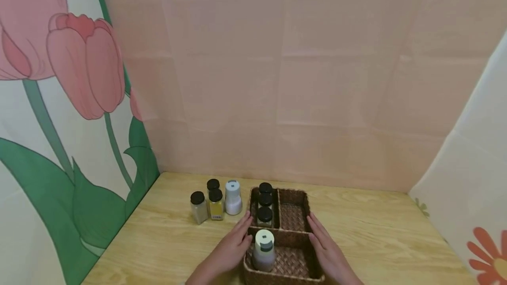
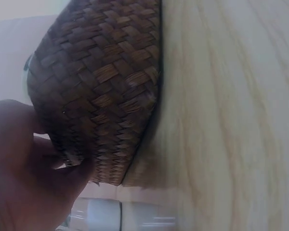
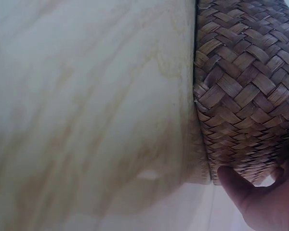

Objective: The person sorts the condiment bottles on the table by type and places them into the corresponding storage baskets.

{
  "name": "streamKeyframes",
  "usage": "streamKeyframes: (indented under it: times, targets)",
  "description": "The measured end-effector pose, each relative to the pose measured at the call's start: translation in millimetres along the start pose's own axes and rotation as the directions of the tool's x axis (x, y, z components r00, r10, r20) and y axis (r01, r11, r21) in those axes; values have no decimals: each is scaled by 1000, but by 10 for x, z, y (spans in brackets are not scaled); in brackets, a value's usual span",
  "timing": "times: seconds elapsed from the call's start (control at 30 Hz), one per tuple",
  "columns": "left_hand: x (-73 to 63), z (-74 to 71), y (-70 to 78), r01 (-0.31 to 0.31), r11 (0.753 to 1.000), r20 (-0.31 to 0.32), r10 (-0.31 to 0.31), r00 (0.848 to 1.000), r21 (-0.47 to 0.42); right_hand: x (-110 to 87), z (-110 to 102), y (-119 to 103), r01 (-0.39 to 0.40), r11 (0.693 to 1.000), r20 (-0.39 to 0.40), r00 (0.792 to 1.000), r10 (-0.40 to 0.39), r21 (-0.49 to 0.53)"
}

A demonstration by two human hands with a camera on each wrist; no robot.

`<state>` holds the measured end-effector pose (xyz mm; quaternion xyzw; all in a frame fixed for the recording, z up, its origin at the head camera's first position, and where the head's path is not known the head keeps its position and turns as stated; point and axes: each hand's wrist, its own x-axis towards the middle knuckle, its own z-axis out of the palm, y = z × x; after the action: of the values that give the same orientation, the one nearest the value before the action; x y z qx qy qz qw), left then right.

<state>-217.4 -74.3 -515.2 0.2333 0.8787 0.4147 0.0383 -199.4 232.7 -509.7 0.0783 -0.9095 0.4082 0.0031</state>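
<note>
A brown woven basket [image 1: 293, 233] with a divider stands on the table between both hands. My left hand [image 1: 233, 243] grips its left side, with fingers along the outer wall and the thumb near the rim. On the opposite side my right hand [image 1: 329, 252] holds the wall in the same way. Both wrist views show fingers against the woven wall [image 2: 101, 72]. Inside the front compartment stands a white-capped bottle [image 1: 264, 252]. Several black-lidded jars [image 1: 265, 215] line the back left compartment. The back right compartment [image 1: 292, 217] shows its bare woven bottom.
Left of the basket stand black-lidded jars [image 1: 199, 208], one with yellow contents [image 1: 216, 206], and another white-capped bottle [image 1: 233, 199]. The wood-grain table [image 1: 380, 232] extends to both sides. A pink cloth [image 1: 277, 78] hangs behind, with flower-printed cloth [image 1: 85, 65] at the left.
</note>
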Motion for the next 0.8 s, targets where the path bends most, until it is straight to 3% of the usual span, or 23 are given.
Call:
streamKeyframes:
  times: [0.27, 0.43, 0.63, 0.8]
  targets:
    - [-67, -117, 58, 1, 1000, 1, -1, 1000, 29, -17, -8, -14, 13, 1000, -5, 1000, -13, -16]
    - [-112, -217, 13, 8, 997, -41, -5, 999, 81, -31, -36, -36, 2, 998, 29, 1000, 0, -58]
    - [-142, -390, -49, 50, 993, -126, -36, 991, 111, -22, -26, -10, 1, 996, 33, 999, 1, -89]
    - [-164, -580, -76, 90, 990, -260, -60, 964, 106, -13, -22, 10, 8, 996, 31, 999, -5, -91]
